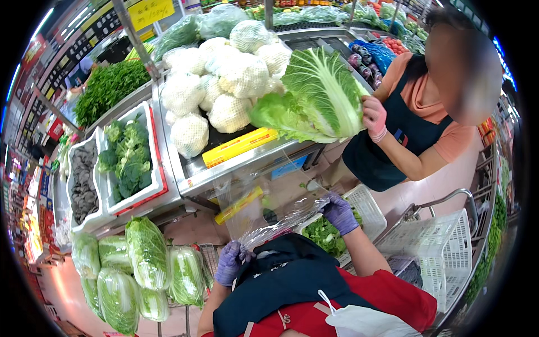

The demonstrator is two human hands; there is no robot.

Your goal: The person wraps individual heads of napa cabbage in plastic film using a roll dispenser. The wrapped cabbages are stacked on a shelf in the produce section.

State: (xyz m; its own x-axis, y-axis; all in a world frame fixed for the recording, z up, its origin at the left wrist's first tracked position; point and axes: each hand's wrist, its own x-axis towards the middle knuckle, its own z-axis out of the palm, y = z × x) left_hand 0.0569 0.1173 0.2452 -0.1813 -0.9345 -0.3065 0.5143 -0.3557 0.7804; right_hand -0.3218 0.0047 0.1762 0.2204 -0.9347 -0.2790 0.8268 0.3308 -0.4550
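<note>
A sheet of clear cling film (pixel 280 217) is stretched between my two purple-gloved hands, in front of my dark apron. My left hand (pixel 229 263) pinches one corner near my waist. Further out to the right, my right hand (pixel 341 214) grips the other end. From there the film reaches up towards the metal counter edge, near a yellow cling film box (pixel 240 147). Across from me, a co-worker's pink-gloved hand (pixel 374 118) holds an unwrapped napa cabbage (pixel 320 97) with loose outer leaves over the counter.
Net-wrapped cauliflowers (pixel 244 73) are heaped on the metal counter (pixel 227 170). Foam boxes hold broccoli (pixel 130 156) and dark mushrooms (pixel 84 181). Several film-wrapped napa cabbages (pixel 147 255) are stacked at left. A white crate (pixel 368 210) with leaves and a cart-borne crate (pixel 446 252) stand at right.
</note>
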